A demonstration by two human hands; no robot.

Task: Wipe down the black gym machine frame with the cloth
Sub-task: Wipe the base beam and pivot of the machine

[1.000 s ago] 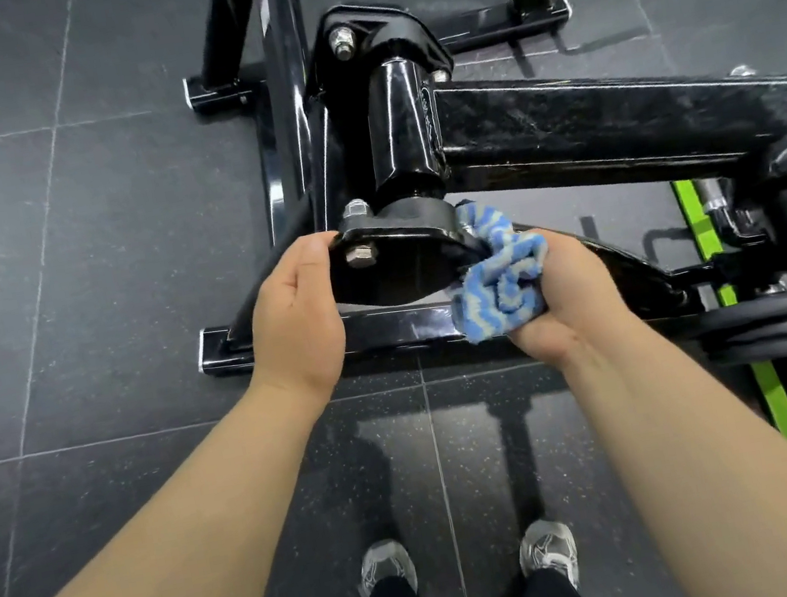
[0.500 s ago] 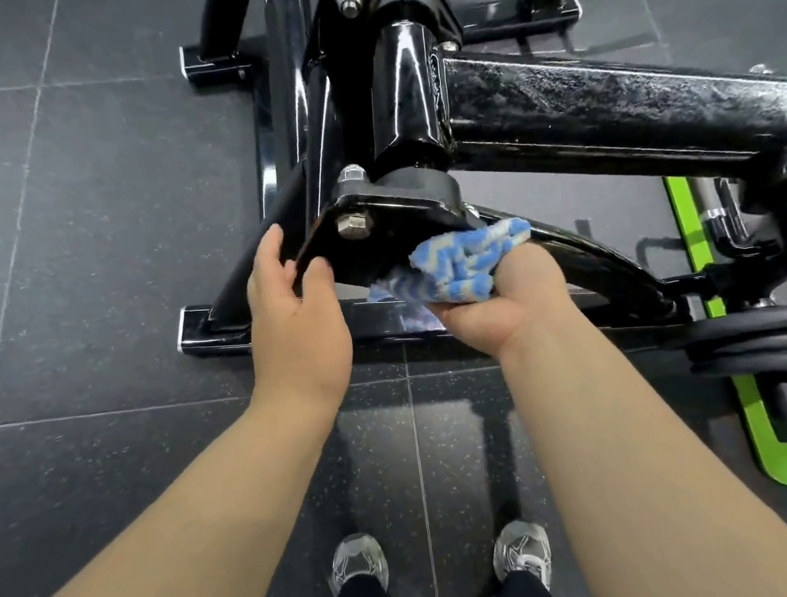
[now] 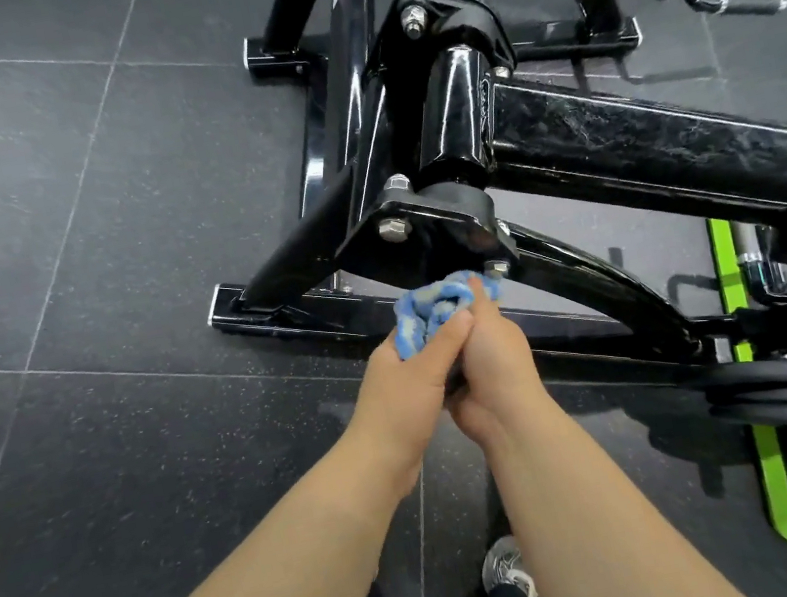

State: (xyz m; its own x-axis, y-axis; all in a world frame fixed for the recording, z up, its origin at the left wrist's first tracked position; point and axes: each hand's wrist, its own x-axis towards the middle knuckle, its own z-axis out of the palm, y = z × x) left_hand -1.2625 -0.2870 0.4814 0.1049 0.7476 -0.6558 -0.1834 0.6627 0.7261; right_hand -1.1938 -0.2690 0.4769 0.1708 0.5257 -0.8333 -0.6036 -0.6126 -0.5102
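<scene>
Since half a second ago my left grip [image 3: 409, 373] has let go of the plate [image 3: 441, 222] and crossed over to join the right grip [image 3: 493, 360]. The cloth [image 3: 434, 304] has slid from under the plate's middle to its near corner.

From the head view, both grips are pressed side by side, and both are clamped on the blue striped cloth. The left one has its thumb laid over the bundle and its fingers curled round the side. The right one holds it from the other side with a finger raised against it. The cloth is bunched up and sticks out above the two grips, just below the near bolt [image 3: 496, 268] of the plate. I cannot tell whether it touches the metal there.

The black frame [image 3: 641, 142] fills the upper right. Its thick beam runs right from an upright tube that stands on the bolted plate. A slanted leg goes down left from the plate to a base bar [image 3: 279, 312] on the dark tiled floor [image 3: 62, 260]. A green mat [image 3: 783, 525] lies at the right edge. One grey shoe [image 3: 507, 571] shows at the bottom, between my forearms.
</scene>
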